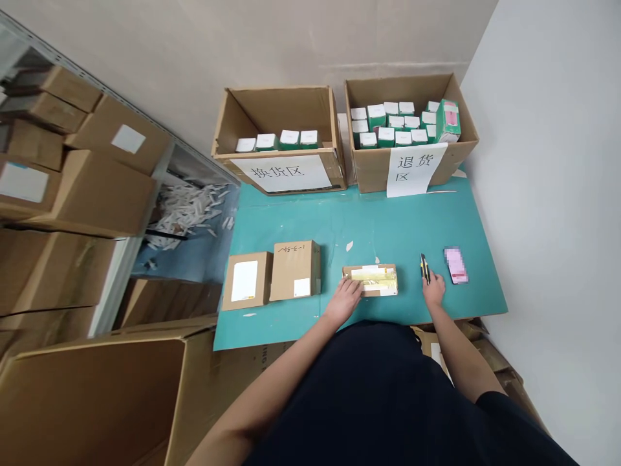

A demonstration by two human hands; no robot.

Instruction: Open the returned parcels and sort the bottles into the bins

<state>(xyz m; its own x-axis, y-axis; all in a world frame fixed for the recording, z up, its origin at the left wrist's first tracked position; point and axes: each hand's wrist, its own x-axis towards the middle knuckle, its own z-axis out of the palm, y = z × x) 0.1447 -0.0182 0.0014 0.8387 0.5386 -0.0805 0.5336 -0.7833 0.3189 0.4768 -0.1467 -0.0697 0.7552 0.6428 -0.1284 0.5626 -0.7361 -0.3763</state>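
At the far left, stacked cardboard cartons (58, 194) stand on shelving, with a heap of loose white pieces (184, 213) lying beyond the edge of the teal worktop (369, 220). On the worktop's left part sit two closed cartons (272, 275), side by side and touching, each with a white label. Just right of them, in front of the body, lies a yellow-taped parcel (373, 280), its long axis running left to right, crosswise to the forearms. The left hand (345, 301) is nearer: it rests palm down on the parcel's left end, fingers loosely spread, pinching nothing. The right hand (433, 289) is apart from the parcel, just beyond its right end, and its fingertips (427, 278) reach the lower end of a yellow-and-black utility knife (425, 266); whether they grip it, I cannot tell. Further right lies a blurred pink card (456, 265). Along the back edge stand an open carton signed 换货区 (276, 110) and another signed 退货区 (398, 87), both holding small green-and-white boxes (388, 123).
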